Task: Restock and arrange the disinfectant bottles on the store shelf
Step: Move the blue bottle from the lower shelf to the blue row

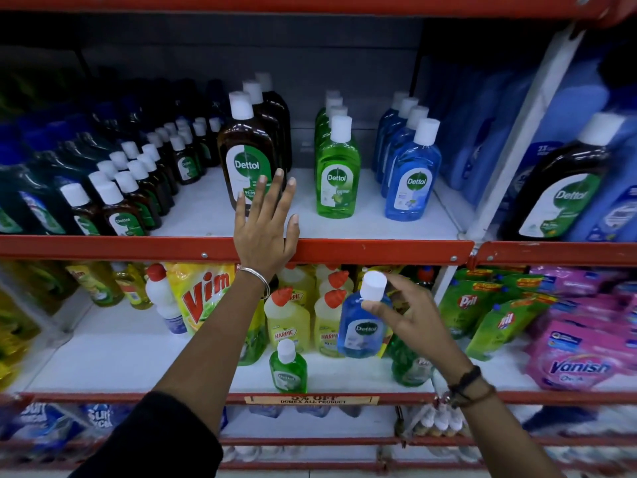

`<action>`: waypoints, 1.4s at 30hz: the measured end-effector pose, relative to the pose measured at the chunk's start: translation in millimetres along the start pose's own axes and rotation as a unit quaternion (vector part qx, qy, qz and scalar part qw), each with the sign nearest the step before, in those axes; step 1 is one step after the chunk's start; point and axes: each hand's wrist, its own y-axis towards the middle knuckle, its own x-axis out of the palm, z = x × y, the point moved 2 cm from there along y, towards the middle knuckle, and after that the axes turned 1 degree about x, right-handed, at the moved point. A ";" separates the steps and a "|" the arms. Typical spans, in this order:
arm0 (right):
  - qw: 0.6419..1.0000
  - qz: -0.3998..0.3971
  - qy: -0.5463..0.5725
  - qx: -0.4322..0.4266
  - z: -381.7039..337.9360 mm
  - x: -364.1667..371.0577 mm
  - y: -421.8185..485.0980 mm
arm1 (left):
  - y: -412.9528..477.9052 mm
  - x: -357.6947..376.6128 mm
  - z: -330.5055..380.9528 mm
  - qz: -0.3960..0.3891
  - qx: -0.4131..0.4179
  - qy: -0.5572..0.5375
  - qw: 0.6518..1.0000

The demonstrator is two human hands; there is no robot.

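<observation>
Head view. The right hand point(406, 315) pinched the white cap of a blue disinfectant bottle point(362, 326), lifted below the red shelf rail point(379, 251), apparently bound for the blue row point(410, 160) above that rail. The left hand point(265, 222), open with fingers spread and gripping nothing, rested across the rail against the front brown bottle point(246, 160), probably squaring it. A green bottle point(288, 369) stood below the rail, likely awaiting restocking.

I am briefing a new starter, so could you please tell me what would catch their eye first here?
The right hand holds a small blue Dettol bottle by its cap before the lower shelf. The left hand reaches, fingers spread, to the big brown Dettol bottle on the upper shelf, beside green and blue rows.
</observation>
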 end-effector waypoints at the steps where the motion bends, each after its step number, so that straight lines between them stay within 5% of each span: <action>1: 1.000 0.008 0.005 -0.018 -13.4 -10.2 5.4 | 0.1 -0.5 0.1 -0.002 0.000 -0.001 1.000; 10: 0.988 0.093 0.030 -0.117 -94.0 -97.1 58.4 | 0.8 -3.6 1.4 -0.012 0.000 -0.017 1.000; 19: 0.977 0.188 -0.009 -0.100 -70.2 -138.6 123.7 | 0.5 -2.7 0.2 -0.008 0.002 -0.011 1.000; 42: 0.987 0.148 -0.032 -0.054 -26.3 -133.9 143.3 | -0.6 0.0 -0.5 -0.005 0.003 0.010 1.000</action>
